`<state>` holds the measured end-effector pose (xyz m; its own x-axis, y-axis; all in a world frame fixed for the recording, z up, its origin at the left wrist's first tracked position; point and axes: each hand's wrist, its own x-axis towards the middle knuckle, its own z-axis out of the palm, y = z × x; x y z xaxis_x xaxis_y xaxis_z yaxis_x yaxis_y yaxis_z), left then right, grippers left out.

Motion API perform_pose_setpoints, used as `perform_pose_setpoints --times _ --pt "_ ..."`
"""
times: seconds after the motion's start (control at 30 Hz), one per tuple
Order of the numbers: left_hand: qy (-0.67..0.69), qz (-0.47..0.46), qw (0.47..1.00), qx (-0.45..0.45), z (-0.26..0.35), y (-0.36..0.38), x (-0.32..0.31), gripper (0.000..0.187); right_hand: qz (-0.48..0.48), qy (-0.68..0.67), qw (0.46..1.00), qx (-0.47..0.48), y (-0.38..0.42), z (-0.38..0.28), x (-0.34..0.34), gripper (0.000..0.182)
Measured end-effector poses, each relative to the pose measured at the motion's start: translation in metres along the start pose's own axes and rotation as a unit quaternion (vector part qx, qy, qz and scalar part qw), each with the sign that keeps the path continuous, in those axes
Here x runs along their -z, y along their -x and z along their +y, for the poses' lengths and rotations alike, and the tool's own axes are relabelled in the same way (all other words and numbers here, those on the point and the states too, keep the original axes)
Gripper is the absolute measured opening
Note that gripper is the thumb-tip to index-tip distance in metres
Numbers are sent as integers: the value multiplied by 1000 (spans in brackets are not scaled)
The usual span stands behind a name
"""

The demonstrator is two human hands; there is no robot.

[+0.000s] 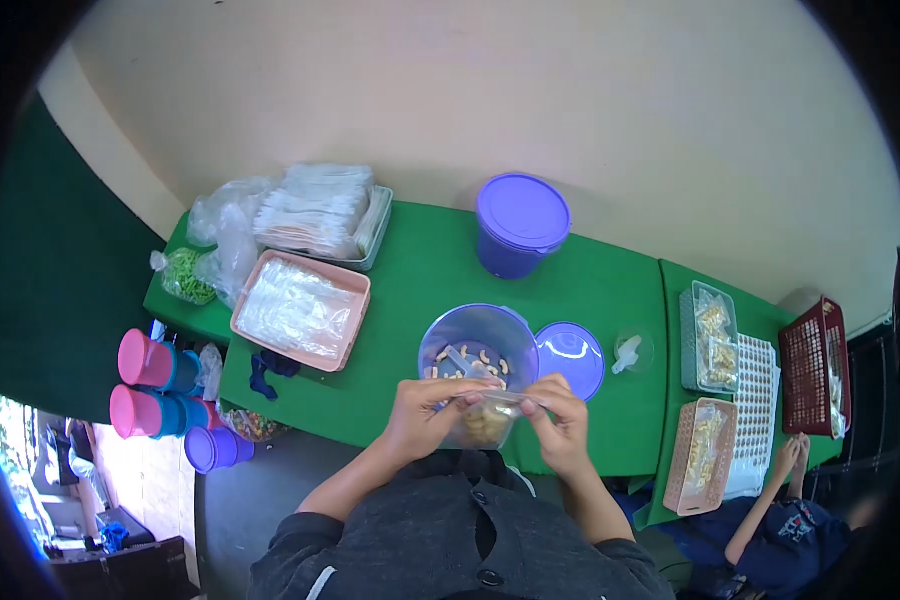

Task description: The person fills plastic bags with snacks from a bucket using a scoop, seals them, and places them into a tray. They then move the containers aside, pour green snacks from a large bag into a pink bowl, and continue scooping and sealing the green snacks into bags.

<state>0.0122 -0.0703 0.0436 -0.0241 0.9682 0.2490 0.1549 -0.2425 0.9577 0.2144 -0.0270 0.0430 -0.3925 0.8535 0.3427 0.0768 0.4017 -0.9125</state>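
Both hands pinch the top edge of a clear plastic bag (486, 424) of pale nuts that look like cashews. My left hand (422, 415) grips its left corner, and my right hand (562, 418) has the right corner between thumb and fingers. Just beyond the bag stands a purple-tinted tub (478, 318) without its lid, with some cashews (495, 362) scattered on its bottom. A clear scoop (460, 360) leans inside, partly hidden by my left hand. Right of the tub lies a round purple lid (570, 360).
A lidded purple tub (523, 225) stands by the wall. Leftward are a pink tray (355, 335) of clear bags and a stack of white packets (315, 210). At right, baskets (708, 375) hold filled bags, near a co-worker's hands (792, 455).
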Motion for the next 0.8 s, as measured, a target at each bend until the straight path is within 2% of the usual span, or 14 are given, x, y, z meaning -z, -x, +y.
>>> perform_pose_setpoints --times 0.07,0.17,0.2,0.23,0.27,0.33,0.37,0.4,0.43,0.47,0.53,0.6,0.67,0.8 --pt "-12 -95 995 -5 3 -6 1 23 -9 72 997 -9 4 1 13 10" --pt "41 -50 998 27 -35 -8 12 27 169 26 981 -94 37 60 58 17" --pt "-7 23 999 40 -48 -11 26 28 256 40 955 -146 43 77 87 19" --pt "-54 94 993 55 -66 -12 47 30 375 83 915 -123 37 67 104 25" --pt "-49 159 983 73 -99 -9 70 32 417 76 892 -155 67 109 163 27" --pt "-102 272 946 146 -160 4 120 28 560 69 812 -149 102 141 236 29" --pt "-174 302 924 158 -194 16 145 27 615 170 764 -101 138 185 292 30" --pt "-204 317 899 223 -199 23 159 25 620 341 698 -108 146 174 301 30" --pt "-248 323 890 203 -221 32 174 25 605 502 607 -112 157 162 308 30" --pt "-248 322 890 205 -240 39 186 25 604 503 607 -114 169 165 313 30" --pt "-375 290 847 240 -263 45 196 28 474 674 536 -185 203 183 332 31" --pt "-389 270 842 258 -260 38 194 34 468 557 586 -357 253 241 362 33" --pt "-423 230 819 312 -264 30 193 43 403 565 555 -459 265 248 352 34" --pt "-497 210 756 370 -282 14 189 66 377 621 514 -456 246 233 328 39"
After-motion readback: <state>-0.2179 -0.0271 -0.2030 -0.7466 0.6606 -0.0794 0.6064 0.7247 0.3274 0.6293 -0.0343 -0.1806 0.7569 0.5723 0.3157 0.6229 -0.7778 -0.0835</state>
